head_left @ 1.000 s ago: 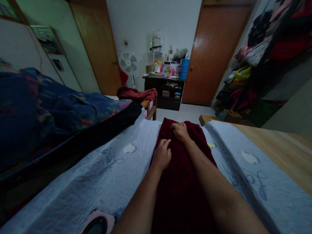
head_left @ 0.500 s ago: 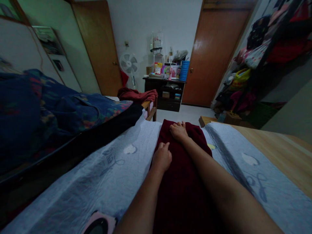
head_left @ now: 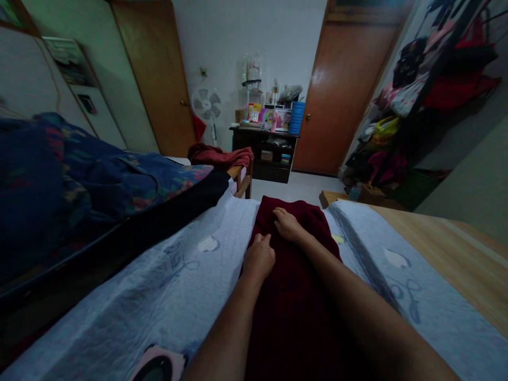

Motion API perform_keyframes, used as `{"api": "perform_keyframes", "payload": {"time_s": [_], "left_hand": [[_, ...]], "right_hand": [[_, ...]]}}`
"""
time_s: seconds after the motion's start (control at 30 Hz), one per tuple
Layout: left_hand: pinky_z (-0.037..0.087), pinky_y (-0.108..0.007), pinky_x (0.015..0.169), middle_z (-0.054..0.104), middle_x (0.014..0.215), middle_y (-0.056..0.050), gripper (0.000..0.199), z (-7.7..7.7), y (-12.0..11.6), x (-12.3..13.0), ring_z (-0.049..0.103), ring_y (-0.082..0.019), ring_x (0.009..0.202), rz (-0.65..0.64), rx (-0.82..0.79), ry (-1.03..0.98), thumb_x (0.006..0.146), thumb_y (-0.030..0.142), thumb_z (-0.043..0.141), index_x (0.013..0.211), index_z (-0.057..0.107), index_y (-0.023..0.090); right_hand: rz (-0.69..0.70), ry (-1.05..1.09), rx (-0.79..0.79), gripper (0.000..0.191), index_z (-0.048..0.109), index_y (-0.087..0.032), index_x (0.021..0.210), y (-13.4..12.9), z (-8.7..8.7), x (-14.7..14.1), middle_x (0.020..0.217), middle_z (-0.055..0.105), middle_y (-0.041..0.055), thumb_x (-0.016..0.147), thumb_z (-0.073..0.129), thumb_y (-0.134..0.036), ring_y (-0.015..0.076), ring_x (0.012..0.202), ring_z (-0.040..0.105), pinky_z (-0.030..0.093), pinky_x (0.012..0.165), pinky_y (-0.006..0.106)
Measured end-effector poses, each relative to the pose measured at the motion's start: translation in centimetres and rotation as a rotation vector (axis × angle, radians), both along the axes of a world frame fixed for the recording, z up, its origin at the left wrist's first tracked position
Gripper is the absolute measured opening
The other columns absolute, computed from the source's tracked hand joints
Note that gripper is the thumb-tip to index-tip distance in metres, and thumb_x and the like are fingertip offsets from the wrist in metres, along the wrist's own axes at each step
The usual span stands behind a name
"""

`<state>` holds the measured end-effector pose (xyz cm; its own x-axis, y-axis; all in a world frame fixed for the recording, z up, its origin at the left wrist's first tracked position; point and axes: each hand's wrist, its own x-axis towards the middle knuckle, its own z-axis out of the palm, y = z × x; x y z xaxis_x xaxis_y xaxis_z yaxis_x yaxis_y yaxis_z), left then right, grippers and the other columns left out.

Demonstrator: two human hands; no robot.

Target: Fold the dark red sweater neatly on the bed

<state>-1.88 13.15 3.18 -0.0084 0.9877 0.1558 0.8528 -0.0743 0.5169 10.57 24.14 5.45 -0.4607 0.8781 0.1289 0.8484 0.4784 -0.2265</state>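
A dark maroon piece of cloth (head_left: 296,301), perhaps a garment, lies lengthwise on a pale blue-grey bed cover (head_left: 166,296). My left hand (head_left: 259,257) is at the cloth's left edge, with its fingers curled in on the fabric. Farther forward, my right hand (head_left: 286,224) rests on top of the cloth near its far end. Its fingers point left and are slightly bent, without a visible grip. The near part of the cloth runs down between my forearms into shadow.
A pink-edged device with a dark round face (head_left: 159,365) lies at lower left. Dark floral bedding (head_left: 119,169) is heaped on the left, with a reddish cloth (head_left: 220,156) beyond it. Bare wooden board (head_left: 448,243) shows at right. A dark cabinet (head_left: 272,172) and a fan stand behind.
My right hand has drawn slightly back towards me, and its fingers are less spread. My left hand stays near the cloth's left edge. The view has shifted slightly.
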Motion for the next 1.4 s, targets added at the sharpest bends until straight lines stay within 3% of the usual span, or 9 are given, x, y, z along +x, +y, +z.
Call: {"api": "perform_keyframes", "payload": {"time_s": [0.17, 0.4, 0.6, 0.7, 0.8, 0.93, 1.1, 1.2, 1.4], "left_hand": [[0.046, -0.028, 0.090, 0.057, 0.116, -0.012, 0.048, 0.1, 0.0, 0.1, 0.063, -0.021, 0.099, 0.019, -0.025, 0.018, 0.086, 0.014, 0.042, 0.132, 0.053, 0.015], [0.047, -0.026, 0.087, 0.058, 0.115, -0.010, 0.047, 0.0, -0.1, 0.1, 0.063, -0.019, 0.097, 0.035, -0.029, 0.082, 0.087, 0.014, 0.043, 0.133, 0.053, 0.018], [0.046, -0.028, 0.091, 0.058, 0.117, -0.010, 0.040, 0.3, -0.3, 0.1, 0.062, -0.020, 0.102, 0.036, 0.001, 0.040, 0.095, 0.029, 0.039, 0.131, 0.054, 0.020], [0.041, -0.036, 0.100, 0.052, 0.133, -0.011, 0.046, 0.6, -0.4, 0.1, 0.055, -0.025, 0.115, -0.002, 0.006, 0.082, 0.093, 0.045, 0.042, 0.131, 0.055, 0.022], [0.036, -0.046, 0.106, 0.038, 0.150, -0.008, 0.047, 0.4, -0.5, 0.0, 0.043, -0.032, 0.129, -0.040, -0.024, 0.164, 0.092, 0.047, 0.043, 0.133, 0.053, 0.028], [0.029, -0.050, 0.110, 0.032, 0.155, -0.001, 0.047, -0.3, -0.6, 0.1, 0.031, -0.031, 0.138, -0.081, -0.039, 0.212, 0.094, 0.041, 0.037, 0.138, 0.048, 0.030], [0.026, -0.052, 0.112, 0.033, 0.154, 0.001, 0.049, -0.8, -0.6, 0.0, 0.028, -0.029, 0.140, -0.092, -0.058, 0.245, 0.094, 0.040, 0.033, 0.141, 0.042, 0.031], [0.025, -0.053, 0.112, 0.032, 0.155, 0.001, 0.050, -0.9, -0.6, 0.0, 0.028, -0.029, 0.140, -0.095, -0.071, 0.239, 0.094, 0.039, 0.032, 0.142, 0.041, 0.031], [0.025, -0.051, 0.112, 0.033, 0.154, 0.002, 0.050, -0.9, -0.8, 0.4, 0.030, -0.028, 0.139, -0.058, -0.040, 0.238, 0.094, 0.038, 0.030, 0.142, 0.041, 0.031]], "right_hand": [[0.022, -0.053, -0.100, 0.054, 0.033, -0.020, 0.146, -0.7, -1.0, -0.4, 0.158, 0.022, 0.0064, 0.094, 0.036, -0.034, 0.0254, 0.145, 0.014, 0.015, 0.115, 0.052], [-0.001, -0.099, -0.076, 0.055, 0.032, -0.020, 0.147, -0.6, -1.8, -0.3, 0.158, 0.020, 0.0057, 0.096, 0.030, -0.041, 0.0238, 0.146, 0.013, 0.011, 0.115, 0.050], [-0.025, -0.091, -0.037, 0.053, 0.037, -0.021, 0.144, -0.7, -2.1, -0.4, 0.157, 0.025, 0.0062, 0.095, 0.036, -0.040, 0.0238, 0.145, 0.017, 0.013, 0.115, 0.048], [-0.050, -0.030, 0.045, 0.051, 0.040, -0.017, 0.142, -1.2, -1.5, -0.5, 0.151, 0.038, 0.0091, 0.093, 0.042, -0.032, 0.0243, 0.141, 0.026, 0.018, 0.113, 0.045], [-0.090, 0.077, 0.194, 0.049, 0.044, -0.013, 0.137, -2.3, -0.7, -0.3, 0.138, 0.052, 0.0119, 0.088, 0.043, -0.019, 0.0230, 0.129, 0.043, 0.029, 0.107, 0.038], [-0.150, 0.160, 0.176, 0.036, 0.058, -0.014, 0.120, -4.5, 0.0, 0.8, 0.118, 0.064, 0.0115, 0.089, 0.040, -0.015, 0.0216, 0.109, 0.056, 0.039, 0.097, 0.033], [-0.028, 0.132, 0.011, 0.032, 0.063, -0.014, 0.113, -8.7, 0.2, 2.5, 0.115, 0.067, 0.0094, 0.092, 0.039, -0.019, 0.0168, 0.106, 0.060, 0.042, 0.095, 0.027], [0.012, 0.072, 0.033, 0.040, 0.055, -0.009, 0.127, -12.0, 0.5, 2.7, 0.131, 0.058, 0.0151, 0.094, 0.037, -0.021, 0.0206, 0.125, 0.050, 0.034, 0.107, 0.033], [-0.111, 0.005, 0.034, 0.055, 0.041, -0.009, 0.142, -19.3, 0.4, 1.3, 0.152, 0.033, 0.0177, 0.091, 0.044, -0.030, 0.0318, 0.142, 0.026, 0.026, 0.113, 0.049]]}}
